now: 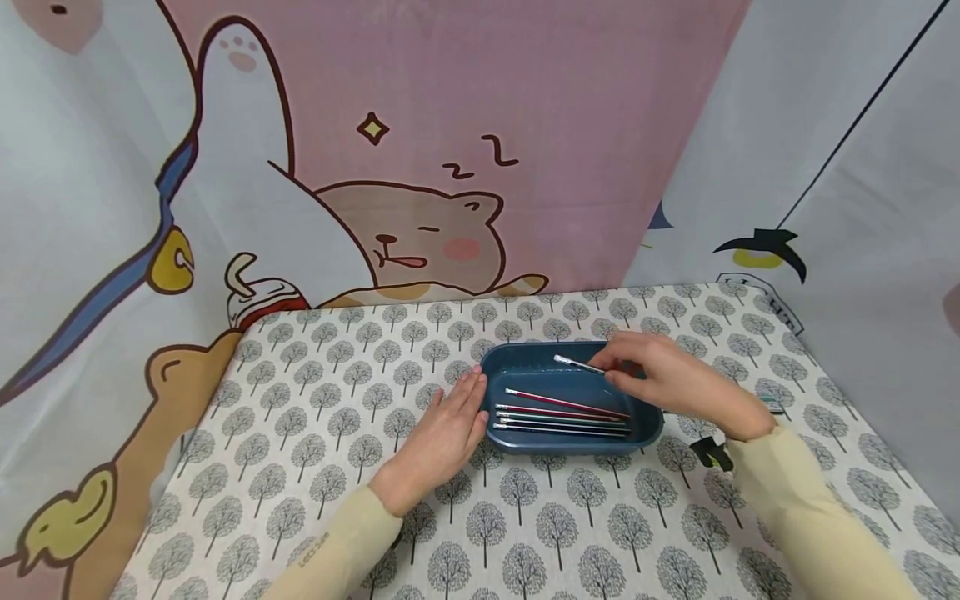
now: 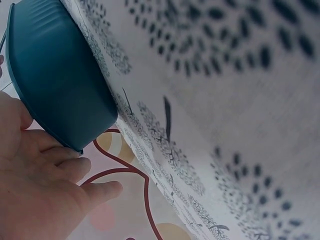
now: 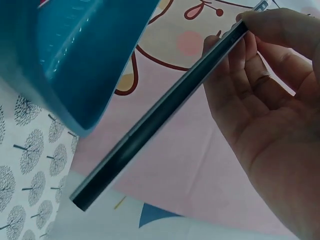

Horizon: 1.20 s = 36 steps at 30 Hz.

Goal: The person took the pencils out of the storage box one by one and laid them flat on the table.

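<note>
My left hand (image 1: 442, 433) lies against the left end of a blue plastic tray (image 1: 491, 371), fingers extended along its rim. In the left wrist view those fingers touch the tray's outer wall (image 2: 65, 80). Between thumb and fingertips, my right hand (image 1: 660, 372) pinches a dark pencil (image 1: 577, 363) near its white eraser end, above the tray's back right part. In the right wrist view, that pencil's blunt, unsharpened end points down and left, outside the tray wall. Several pencils (image 1: 562, 423), dark and red with white eraser ends, lie lengthwise along the tray's front side.
A tree-patterned cloth (image 1: 337, 425) covers the table under the tray. Part of a thin green and dark object (image 1: 770, 403) shows behind my right wrist. A black device (image 1: 711, 454) sits at that wrist. Printed curtains (image 1: 585, 167) hang behind and beside the table.
</note>
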Available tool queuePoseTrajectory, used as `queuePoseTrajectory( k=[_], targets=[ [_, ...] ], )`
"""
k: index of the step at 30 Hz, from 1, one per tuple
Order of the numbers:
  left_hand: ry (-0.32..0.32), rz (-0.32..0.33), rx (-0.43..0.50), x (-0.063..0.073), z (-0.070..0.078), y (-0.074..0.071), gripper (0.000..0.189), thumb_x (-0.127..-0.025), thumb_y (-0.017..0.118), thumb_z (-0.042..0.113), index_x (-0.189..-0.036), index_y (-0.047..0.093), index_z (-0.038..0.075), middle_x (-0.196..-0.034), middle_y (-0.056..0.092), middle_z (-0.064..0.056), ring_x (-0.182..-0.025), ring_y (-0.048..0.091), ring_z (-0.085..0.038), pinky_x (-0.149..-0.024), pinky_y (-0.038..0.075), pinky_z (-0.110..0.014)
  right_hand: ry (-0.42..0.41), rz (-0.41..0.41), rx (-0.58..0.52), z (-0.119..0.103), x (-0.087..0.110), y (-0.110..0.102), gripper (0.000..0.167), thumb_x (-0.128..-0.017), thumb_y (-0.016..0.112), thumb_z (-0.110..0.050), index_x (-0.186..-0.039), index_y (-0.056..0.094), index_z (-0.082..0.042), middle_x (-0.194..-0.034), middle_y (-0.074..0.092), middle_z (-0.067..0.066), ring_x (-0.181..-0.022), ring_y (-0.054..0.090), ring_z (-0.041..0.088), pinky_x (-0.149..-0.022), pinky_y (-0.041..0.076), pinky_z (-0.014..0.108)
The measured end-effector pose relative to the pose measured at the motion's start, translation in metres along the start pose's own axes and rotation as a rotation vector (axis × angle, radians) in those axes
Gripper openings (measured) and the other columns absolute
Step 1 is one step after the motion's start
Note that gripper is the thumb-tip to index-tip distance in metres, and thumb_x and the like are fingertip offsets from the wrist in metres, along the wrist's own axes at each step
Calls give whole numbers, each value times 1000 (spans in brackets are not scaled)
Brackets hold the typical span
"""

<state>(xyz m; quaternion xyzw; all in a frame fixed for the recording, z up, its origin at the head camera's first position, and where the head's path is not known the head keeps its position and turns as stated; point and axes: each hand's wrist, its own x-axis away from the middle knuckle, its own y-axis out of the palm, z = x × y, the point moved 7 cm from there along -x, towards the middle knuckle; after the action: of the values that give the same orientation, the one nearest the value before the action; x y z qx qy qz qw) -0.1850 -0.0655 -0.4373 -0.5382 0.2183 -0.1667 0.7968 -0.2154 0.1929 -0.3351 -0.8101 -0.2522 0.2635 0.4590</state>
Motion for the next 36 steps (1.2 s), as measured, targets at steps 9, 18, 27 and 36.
queuePoseTrajectory(
  k=[9, 18, 27, 36],
  targets=[
    [8, 6, 8, 0, -1, 0, 58, -112, 43, 28, -160, 33, -2, -169, 26, -17, -151, 33, -38, -116, 31, -68, -17, 89, 40, 5, 24, -10, 25, -93, 73, 1, -112, 78, -15, -102, 66, -13, -81, 54, 1, -65, 50, 26],
    [16, 12, 17, 0, -1, -1, 57, -112, 43, 28, -160, 33, -2, -168, 27, -17, -151, 33, -37, -116, 31, -68, -34, 151, 25, 12, 49, -17, 35, -89, 76, 6, -114, 79, -17, -108, 68, -13, -84, 56, 0, -64, 50, 22],
    [13, 5, 14, 0, 0, -2, 57, -112, 41, 29, -160, 32, -2, -168, 27, -18, -152, 33, -38, -116, 31, -68, -2, 167, 42, 28, 72, -18, 37, -84, 78, 9, -112, 80, -16, -106, 69, -10, -79, 55, -2, -60, 49, 19],
    [10, 2, 3, 0, -1, 1, 57, -112, 42, 29, -160, 33, -2, -169, 26, -17, -151, 33, -39, -117, 30, -67, 59, 159, 53, 49, 97, -13, 37, -83, 79, 9, -111, 80, -14, -102, 68, -9, -78, 53, -3, -58, 46, 20]
  ],
)
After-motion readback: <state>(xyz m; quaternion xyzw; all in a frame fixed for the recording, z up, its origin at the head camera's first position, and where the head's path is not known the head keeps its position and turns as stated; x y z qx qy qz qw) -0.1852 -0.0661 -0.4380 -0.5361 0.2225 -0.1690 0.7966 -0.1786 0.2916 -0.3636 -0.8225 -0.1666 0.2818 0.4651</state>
